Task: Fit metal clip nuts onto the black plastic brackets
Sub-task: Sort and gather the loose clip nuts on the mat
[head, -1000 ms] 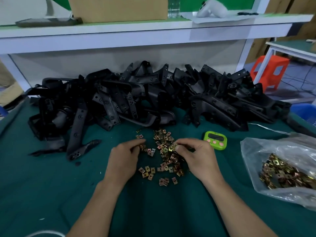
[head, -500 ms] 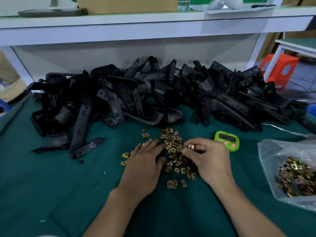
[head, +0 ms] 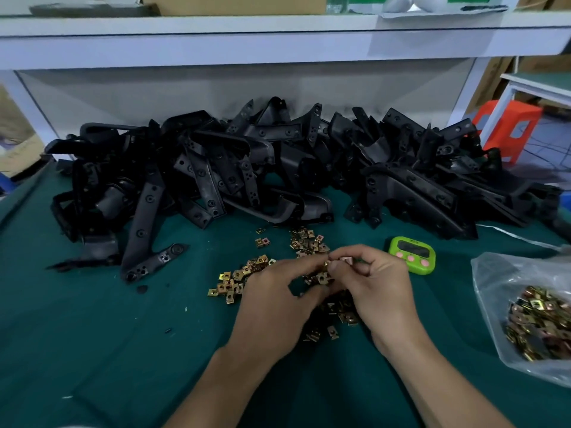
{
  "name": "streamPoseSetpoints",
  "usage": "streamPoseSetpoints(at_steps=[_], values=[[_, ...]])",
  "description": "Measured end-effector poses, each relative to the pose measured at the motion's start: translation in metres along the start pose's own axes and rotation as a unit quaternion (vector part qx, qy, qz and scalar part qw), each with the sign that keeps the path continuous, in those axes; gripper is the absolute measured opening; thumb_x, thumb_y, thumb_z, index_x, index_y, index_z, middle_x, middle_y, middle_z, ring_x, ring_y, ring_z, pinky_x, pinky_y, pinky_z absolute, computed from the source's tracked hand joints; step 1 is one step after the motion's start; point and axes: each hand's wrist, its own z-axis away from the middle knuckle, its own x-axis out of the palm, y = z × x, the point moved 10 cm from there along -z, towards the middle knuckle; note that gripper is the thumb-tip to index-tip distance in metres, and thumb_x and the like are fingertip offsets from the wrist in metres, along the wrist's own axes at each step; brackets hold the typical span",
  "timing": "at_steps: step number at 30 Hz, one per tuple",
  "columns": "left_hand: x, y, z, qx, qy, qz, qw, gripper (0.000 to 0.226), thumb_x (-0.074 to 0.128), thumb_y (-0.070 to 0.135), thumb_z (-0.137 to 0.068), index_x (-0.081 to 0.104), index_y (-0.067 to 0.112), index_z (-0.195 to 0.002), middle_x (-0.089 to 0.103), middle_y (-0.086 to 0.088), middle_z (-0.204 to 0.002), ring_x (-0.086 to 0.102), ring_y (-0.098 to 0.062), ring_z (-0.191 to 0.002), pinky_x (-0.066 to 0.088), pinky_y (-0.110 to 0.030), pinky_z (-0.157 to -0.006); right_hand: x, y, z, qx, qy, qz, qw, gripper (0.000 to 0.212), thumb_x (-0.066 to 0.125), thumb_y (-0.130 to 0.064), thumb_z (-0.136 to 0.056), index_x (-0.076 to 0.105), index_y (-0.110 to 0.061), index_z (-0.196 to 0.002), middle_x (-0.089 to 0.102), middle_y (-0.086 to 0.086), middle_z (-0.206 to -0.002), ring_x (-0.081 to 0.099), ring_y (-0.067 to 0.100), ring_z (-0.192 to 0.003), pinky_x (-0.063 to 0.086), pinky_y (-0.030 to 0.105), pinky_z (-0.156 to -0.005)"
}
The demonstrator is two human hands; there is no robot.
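Observation:
Several brass-coloured clip nuts [head: 234,281] lie scattered on the green table [head: 92,335], partly hidden under my hands. My right hand [head: 374,288] pinches clip nuts [head: 346,260] between thumb and fingers above the scatter. My left hand [head: 278,298] meets it from the left, its fingertips touching the same pinch point; whether it grips a nut I cannot tell. A long heap of black plastic brackets [head: 278,168] runs across the back of the table. One long bracket [head: 148,230] lies apart at the front left.
A green timer [head: 412,254] sits right of my hands. A clear plastic bag [head: 506,282] of more clip nuts lies at the right edge. A white shelf [head: 278,38] hangs over the brackets. An orange stool [head: 509,128] stands off the table, back right.
My left hand lifted off the table, where it lay flat, and moved right to meet my right hand. Several nuts lie uncovered to its left. The camera moved closer.

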Motion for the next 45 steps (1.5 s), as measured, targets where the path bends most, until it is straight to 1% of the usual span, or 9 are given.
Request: streamPoseSetpoints(at_steps=[7, 10, 13, 20, 23, 26, 33, 39, 45], values=[[-0.011, -0.016, -0.003, -0.048, 0.039, 0.05, 0.997, 0.042, 0.08, 0.012, -0.086, 0.075, 0.053, -0.092, 0.073, 0.031, -0.092, 0.068, 0.009, -0.09, 0.048, -0.005, -0.075, -0.001, 0.007, -0.003, 0.053, 0.015, -0.131, 0.99, 0.025, 0.071, 0.006, -0.089, 0.079, -0.017, -0.083, 0.075, 0.013, -0.074, 0.072, 0.029, -0.06, 0.06, 0.028, -0.064], [-0.028, -0.037, -0.009, -0.101, 0.081, 0.095, 0.987, 0.034, 0.081, 0.006, -0.084, 0.079, 0.04, -0.08, 0.076, 0.022, -0.082, 0.071, 0.005, -0.08, 0.048, -0.003, -0.071, -0.02, 0.002, -0.008, 0.025, 0.052, -0.093, 0.994, 0.025, 0.073, 0.003, -0.088, 0.079, -0.021, -0.084, 0.075, 0.014, -0.076, 0.073, 0.029, -0.061, 0.06, 0.027, -0.067], [-0.036, -0.049, -0.011, -0.131, 0.1, 0.155, 0.974, 0.034, 0.08, 0.001, -0.082, 0.081, 0.036, -0.084, 0.079, 0.013, -0.083, 0.073, -0.002, -0.082, 0.053, -0.009, -0.073, -0.013, 0.0, -0.008, 0.006, 0.003, -0.059, 0.998, 0.023, 0.074, -0.003, -0.089, 0.081, -0.025, -0.09, 0.077, 0.011, -0.082, 0.075, 0.028, -0.069, 0.06, 0.028, -0.073], [-0.024, -0.048, -0.01, -0.149, 0.075, 0.238, 0.957, 0.047, 0.074, -0.004, -0.086, 0.082, 0.042, -0.09, 0.08, 0.006, -0.087, 0.072, -0.002, -0.082, 0.051, -0.009, -0.073, 0.001, -0.015, -0.006, -0.061, -0.028, 0.088, 0.994, 0.047, 0.056, 0.0, -0.101, 0.074, -0.043, -0.111, 0.075, -0.02, -0.11, 0.067, 0.0, -0.111, 0.052, 0.02, -0.097], [-0.023, -0.042, -0.009, -0.142, 0.068, 0.26, 0.953, 0.049, 0.076, -0.009, -0.083, 0.081, 0.037, -0.1, 0.08, 0.002, -0.087, 0.072, -0.003, -0.081, 0.051, -0.009, -0.074, 0.003, -0.017, -0.002, -0.072, -0.027, 0.133, 0.988, 0.045, 0.059, -0.007, -0.101, 0.068, -0.047, -0.118, 0.075, -0.023, -0.103, 0.07, 0.0, -0.101, 0.054, 0.022, -0.09], [-0.023, -0.042, -0.009, -0.146, 0.069, 0.272, 0.949, 0.05, 0.08, -0.01, -0.077, 0.077, 0.032, -0.105, 0.08, -0.003, -0.086, 0.075, -0.009, -0.085, 0.054, -0.012, -0.075, 0.006, -0.016, 0.001, -0.06, -0.024, 0.159, 0.985, 0.029, 0.076, -0.019, -0.091, 0.071, -0.045, -0.102, 0.076, -0.022, -0.087, 0.072, 0.001, -0.083, 0.056, 0.021, -0.074], [-0.033, -0.032, -0.009, -0.109, 0.082, 0.2, 0.97, 0.054, 0.084, -0.006, -0.074, 0.075, 0.036, -0.107, 0.08, 0.005, -0.082, 0.074, -0.005, -0.095, 0.055, -0.017, -0.086, 0.003, -0.038, 0.013, -0.142, 0.04, 0.241, 0.959, 0.039, 0.085, -0.02, -0.081, 0.075, -0.046, -0.109, 0.061, -0.025, -0.109, 0.058, -0.01, -0.105, 0.038, -0.001, -0.085], [-0.037, -0.013, -0.006, -0.064, 0.091, 0.134, 0.985, 0.063, 0.085, -0.004, -0.073, 0.074, 0.054, -0.095, 0.077, 0.018, -0.079, 0.072, 0.004, -0.085, 0.054, -0.011, -0.074, 0.017, -0.043, 0.021, -0.169, 0.017, 0.217, 0.961, 0.029, 0.087, -0.019, -0.078, 0.077, -0.041, -0.092, 0.06, -0.024, -0.102, 0.064, 0.0, -0.098, 0.042, 0.004, -0.08], [-0.037, -0.001, -0.003, -0.021, 0.08, 0.096, 0.992, 0.053, 0.084, -0.005, -0.073, 0.076, 0.043, -0.093, 0.076, 0.024, -0.081, 0.071, 0.007, -0.084, 0.049, -0.003, -0.073, 0.017, -0.047, 0.023, -0.189, 0.019, 0.21, 0.959, 0.028, 0.088, -0.01, -0.076, 0.077, -0.036, -0.083, 0.062, -0.018, -0.098, 0.066, 0.002, -0.091, 0.043, 0.005, -0.076]])
